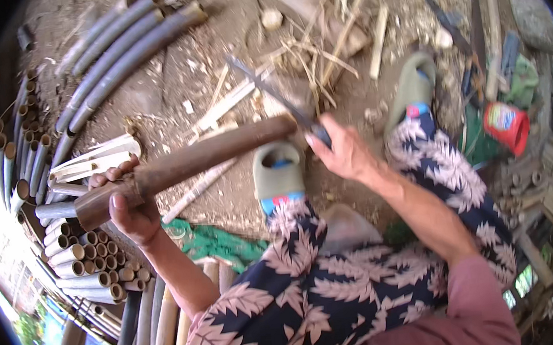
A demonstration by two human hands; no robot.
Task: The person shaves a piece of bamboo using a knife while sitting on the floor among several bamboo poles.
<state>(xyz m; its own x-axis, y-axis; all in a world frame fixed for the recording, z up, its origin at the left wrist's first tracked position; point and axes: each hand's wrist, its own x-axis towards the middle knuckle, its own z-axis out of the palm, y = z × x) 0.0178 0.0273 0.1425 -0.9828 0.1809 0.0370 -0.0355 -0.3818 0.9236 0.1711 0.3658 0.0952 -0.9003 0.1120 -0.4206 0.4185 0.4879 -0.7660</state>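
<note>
My left hand grips a thick brown bamboo tube near its lower left end, fingers wrapped around it. The tube slants up to the right, with a node ring close to my hand. A long, narrow-bladed knife is in my right hand, its dark handle inside my closed fingers. Its blade points up and left, passing close by the tube's far end. I cannot tell whether the blade touches the tube.
Cut bamboo tubes lie at the upper left. A stack of shorter tubes stands at the left. Split strips and shavings litter the dirt floor. A saw and a red packet lie at the right. My feet wear green clogs.
</note>
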